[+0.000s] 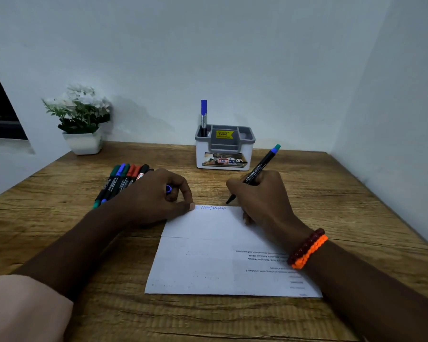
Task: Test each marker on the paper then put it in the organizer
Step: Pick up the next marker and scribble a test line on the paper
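My right hand [260, 196] grips a black marker [257, 171] with a blue end, its tip just off the top edge of the white paper [208, 255], beside a blue zigzag scribble [213, 208]. My left hand [158, 196] rests on the paper's top left corner and holds a small blue cap [168, 189] in its curled fingers. Several capped markers [120, 182] lie in a row on the desk behind my left hand. A white and grey organizer [224, 154] stands at the back with one blue-capped marker [203, 117] upright in its left slot.
A white pot of white flowers [80, 122] stands at the back left of the wooden desk [331, 193]. Walls close in behind and on the right. A dark window sits at the far left.
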